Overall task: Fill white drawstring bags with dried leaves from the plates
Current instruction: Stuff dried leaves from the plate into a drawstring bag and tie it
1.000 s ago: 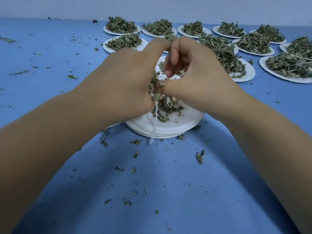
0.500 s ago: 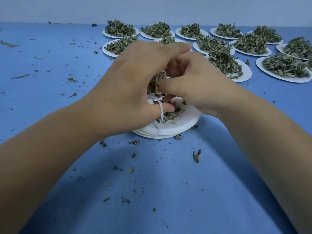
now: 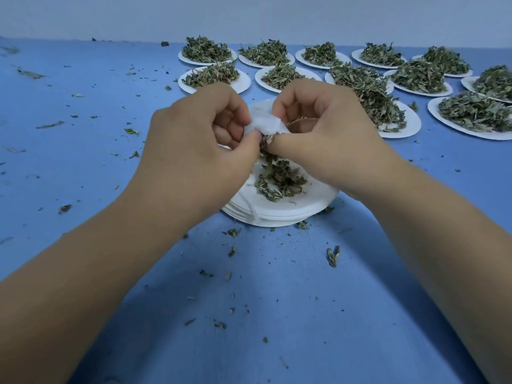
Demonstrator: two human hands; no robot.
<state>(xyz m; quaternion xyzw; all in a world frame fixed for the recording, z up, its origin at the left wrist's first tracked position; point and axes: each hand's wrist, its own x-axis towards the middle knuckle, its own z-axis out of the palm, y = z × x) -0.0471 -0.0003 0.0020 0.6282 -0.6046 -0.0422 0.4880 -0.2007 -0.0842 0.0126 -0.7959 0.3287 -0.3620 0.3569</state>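
Note:
A white drawstring bag (image 3: 266,125) hangs between both hands above a stack of white paper plates (image 3: 279,214). My left hand (image 3: 199,151) pinches the bag's left side with curled fingers. My right hand (image 3: 329,134) pinches its right side. Dried leaves (image 3: 279,180) stick out below the bag and lie in a small heap on the top plate. A white cord (image 3: 253,213) trails over the plates' front rim. Most of the bag's body is hidden by my fingers.
Several white plates heaped with dried leaves (image 3: 210,76) stand in rows at the back and right of the blue table (image 3: 263,314), the nearest of them (image 3: 399,123) just right of my right hand. Leaf crumbs litter the table.
Both hands have drawn slightly apart and turned, so the white bag's cloth now shows between them. The leaves that were bunched in my fingers now hang down onto the plate.

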